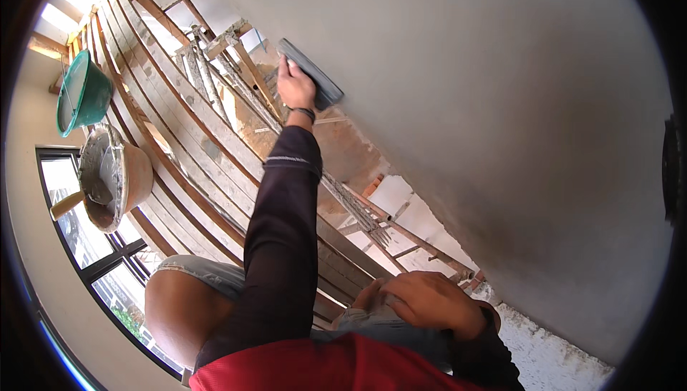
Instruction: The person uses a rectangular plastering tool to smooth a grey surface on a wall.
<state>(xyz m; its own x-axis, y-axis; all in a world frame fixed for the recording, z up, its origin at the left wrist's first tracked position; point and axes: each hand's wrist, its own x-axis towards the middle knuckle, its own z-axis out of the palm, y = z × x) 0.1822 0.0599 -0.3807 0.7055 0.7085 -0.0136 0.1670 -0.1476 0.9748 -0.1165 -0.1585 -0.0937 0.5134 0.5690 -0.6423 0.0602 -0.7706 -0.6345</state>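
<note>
1. Left hand [295, 87], one: closed round the back of the trowel, reaching past the right edge of the plank platform.
2. Trowel [311, 75], one, grey, long-bladed: at the ragged lower edge of the grey wall; it appears to lie against the surface, though we cannot confirm full contact.
3. Right hand [436, 301], one: fingers loosely bent, near the person's bent leg; we cannot tell whether it holds anything.
4. Grey wall [465, 55], one: we find most of its visible face evenly coated and smooth, and judge the broad spreading largely done. A darker patch [562, 126] shows mid-face; we cannot tell damp from shadow.
5. Outstanding, in our judgement: the uneven lower border, where the coat ends roughly.
6. Tan bucket [139, 176], one, by the left edge of the plank platform [193, 123]: grey mix [107, 169] remains inside, a wooden handle [66, 206] projecting.
7. Green bucket [93, 98], one: just beyond, toward the platform's far left corner.
</note>
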